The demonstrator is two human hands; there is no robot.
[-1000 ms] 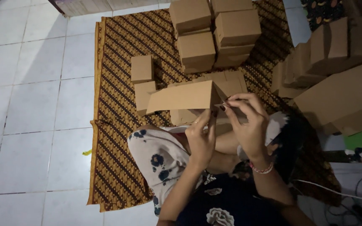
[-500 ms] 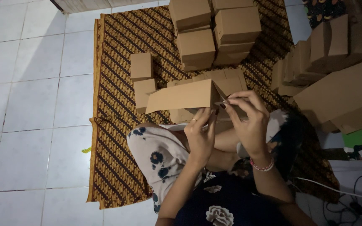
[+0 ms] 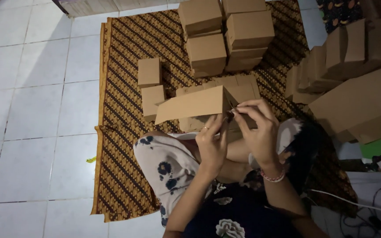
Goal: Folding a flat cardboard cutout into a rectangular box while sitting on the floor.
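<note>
- Nearest the camera, the person's left hand (image 3: pixel 211 142) pinches the near end of a flat brown cardboard box blank (image 3: pixel 193 104), held up over the lap.
- The right hand (image 3: pixel 257 128) closes its fingertips on the same end, seemingly folding a flap; a small dark thing sits between the hands, too blurred to name.
- Judged from this, the box is mid-assembly; the next move calls for a steady two-handed hold.
- Beyond, small boxes (image 3: pixel 151 83) lie on a patterned mat (image 3: pixel 120 132), with stacked boxes (image 3: pixel 225 35) farther off.
</note>
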